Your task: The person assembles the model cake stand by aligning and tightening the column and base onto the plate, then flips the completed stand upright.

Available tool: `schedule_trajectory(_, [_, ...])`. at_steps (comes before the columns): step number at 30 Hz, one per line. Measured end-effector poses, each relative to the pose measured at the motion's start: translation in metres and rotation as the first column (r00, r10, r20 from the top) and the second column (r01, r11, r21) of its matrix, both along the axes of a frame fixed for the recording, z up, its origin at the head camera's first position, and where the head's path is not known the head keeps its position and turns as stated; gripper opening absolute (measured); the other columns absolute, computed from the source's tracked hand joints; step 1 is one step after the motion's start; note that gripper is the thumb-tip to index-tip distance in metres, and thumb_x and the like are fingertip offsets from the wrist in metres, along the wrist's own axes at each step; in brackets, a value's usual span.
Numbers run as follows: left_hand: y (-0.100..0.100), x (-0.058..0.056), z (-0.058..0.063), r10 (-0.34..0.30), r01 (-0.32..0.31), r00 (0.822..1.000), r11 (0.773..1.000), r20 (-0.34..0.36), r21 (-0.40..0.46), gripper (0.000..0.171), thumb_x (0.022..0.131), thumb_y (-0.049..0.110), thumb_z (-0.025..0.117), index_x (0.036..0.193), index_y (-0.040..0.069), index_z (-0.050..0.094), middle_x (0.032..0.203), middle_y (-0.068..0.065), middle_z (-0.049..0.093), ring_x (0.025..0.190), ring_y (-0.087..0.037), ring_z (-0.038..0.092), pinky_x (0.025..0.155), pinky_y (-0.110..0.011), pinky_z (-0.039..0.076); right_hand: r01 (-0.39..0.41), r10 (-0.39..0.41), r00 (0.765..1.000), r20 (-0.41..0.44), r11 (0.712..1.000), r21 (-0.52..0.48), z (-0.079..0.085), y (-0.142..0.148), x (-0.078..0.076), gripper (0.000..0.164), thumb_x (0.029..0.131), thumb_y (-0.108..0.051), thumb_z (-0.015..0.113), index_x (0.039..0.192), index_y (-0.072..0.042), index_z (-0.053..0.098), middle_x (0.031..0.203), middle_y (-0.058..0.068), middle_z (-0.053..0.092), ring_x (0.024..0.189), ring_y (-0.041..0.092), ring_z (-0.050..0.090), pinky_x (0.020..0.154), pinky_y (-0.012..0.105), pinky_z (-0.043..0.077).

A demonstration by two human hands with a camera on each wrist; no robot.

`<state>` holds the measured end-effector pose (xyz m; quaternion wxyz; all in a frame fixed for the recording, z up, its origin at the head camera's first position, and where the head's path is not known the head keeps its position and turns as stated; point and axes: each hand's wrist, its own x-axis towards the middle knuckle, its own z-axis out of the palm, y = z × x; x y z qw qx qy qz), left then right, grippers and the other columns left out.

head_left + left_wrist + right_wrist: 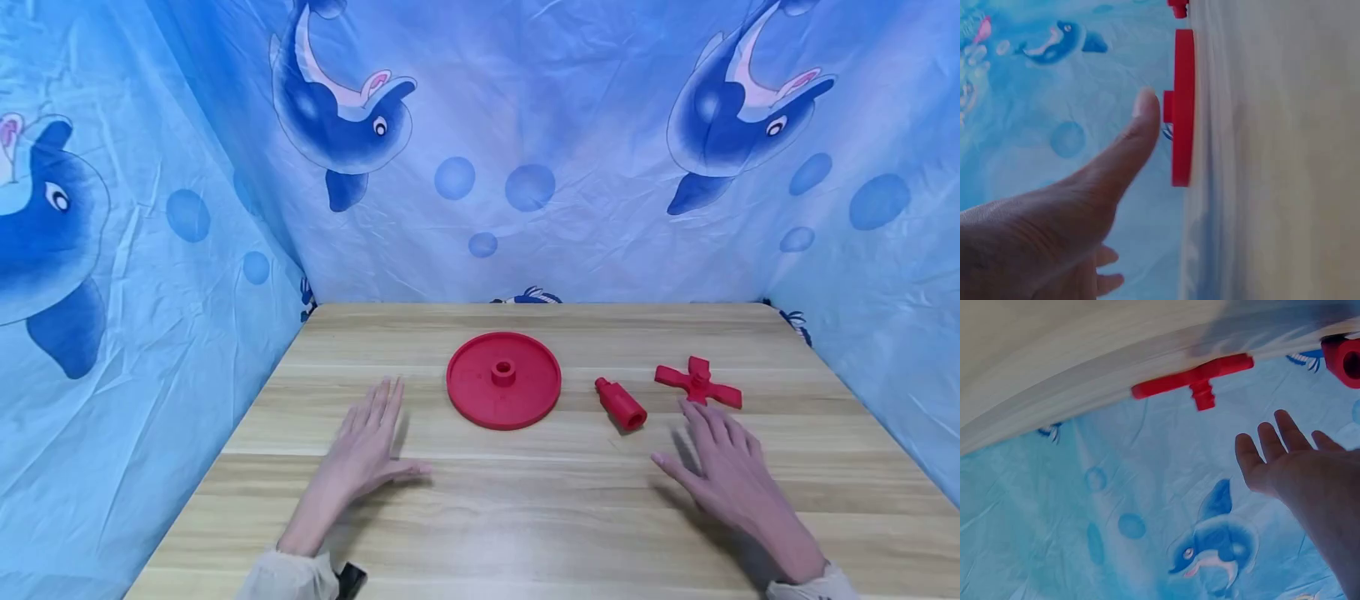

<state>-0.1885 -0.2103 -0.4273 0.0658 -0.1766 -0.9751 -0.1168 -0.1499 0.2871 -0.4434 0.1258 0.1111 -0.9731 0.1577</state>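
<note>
A round red disc (472, 396) with a raised rim and a hollow central hub lies on the table. To its right is a red bottle-shaped piece (621, 405) on its side, a hole in its near end. Farther right a red four-armed cross piece (699, 383) lies with a ridged peg pointing up. My left hand (367, 446) is held left of the disc, fingers straight, thumb out toward the right, holding nothing. Just in front of the cross, my right hand (723, 471) spreads its fingers and also holds nothing; its fingertips partly cover the cross's near arm in the head view.
The wood-grain table (517, 517) carries these red pieces. Blue curtains (487, 100) printed with dolphins stand behind it and along both sides. A small black object (350, 579) shows by the left sleeve (288, 575).
</note>
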Motion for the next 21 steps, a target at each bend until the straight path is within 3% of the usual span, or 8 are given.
schedule_trajectory(5, [0.001,-0.038,-0.008,-0.092,0.077,0.991,0.986,0.096,0.149,0.125,0.08,0.059,0.084,0.164,-0.003,0.015,0.166,-0.027,0.021,0.151,-0.046,0.023,0.12,-0.063,0.022,-0.014,0.014,1.0,0.006,0.996,-0.083,0.005,-0.009,-0.016,0.09,0.092,-0.053,0.072,0.154,0.002,0.038,0.142,0.03,0.048,0.129,0.052,0.038,0.099,0.075,0.029])
schedule_trajectory(10, [0.007,-0.072,-0.017,-0.138,0.082,0.974,0.952,0.177,0.294,0.121,0.079,0.057,0.086,0.164,0.002,0.021,0.167,-0.018,0.026,0.152,-0.039,0.027,0.12,-0.057,0.027,-0.037,0.036,0.999,-0.008,0.985,-0.168,0.002,-0.013,-0.028,0.086,0.089,-0.047,0.08,0.153,-0.004,0.042,0.131,0.023,0.059,0.119,0.043,0.052,0.097,0.074,0.038])
schedule_trajectory(14, [0.012,-0.086,-0.021,-0.161,0.074,0.961,0.933,0.226,0.351,0.122,0.077,0.057,0.087,0.165,0.006,0.021,0.168,-0.013,0.025,0.153,-0.034,0.025,0.12,-0.055,0.027,-0.042,0.041,0.999,-0.01,0.983,-0.179,-0.001,-0.016,-0.035,0.085,0.088,-0.048,0.081,0.15,-0.003,0.045,0.128,0.021,0.061,0.113,0.039,0.058,0.092,0.069,0.047])
schedule_trajectory(21, [0.02,-0.1,-0.025,-0.177,0.073,0.952,0.923,0.25,0.377,0.127,0.074,0.057,0.09,0.165,0.004,0.02,0.169,-0.013,0.024,0.154,-0.031,0.024,0.121,-0.051,0.026,-0.03,0.035,0.999,0.023,0.982,-0.188,-0.005,-0.019,-0.042,0.087,0.085,-0.051,0.082,0.149,-0.003,0.047,0.125,0.02,0.062,0.11,0.038,0.06,0.086,0.063,0.055])
